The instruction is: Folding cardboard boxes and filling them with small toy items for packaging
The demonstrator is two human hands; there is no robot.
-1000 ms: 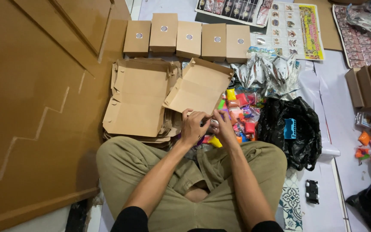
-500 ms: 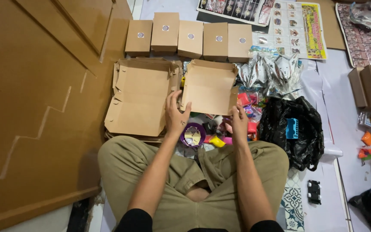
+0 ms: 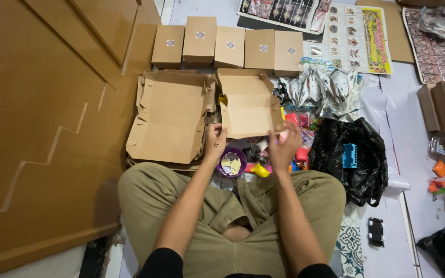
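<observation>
Cardboard box, both hands' fingers gripping

The half-folded cardboard box sits at the centre of the frame, plain brown, held up off the floor with its open inside facing upward. Its side walls are raised along the left and right edges, and small tabs stick out at the upper corners. The flat bottom panel is bare. The left hand grips the lower left corner, and the right hand holds the lower right edge, fingers curled against the wall. It tilts slightly to the left.
</observation>
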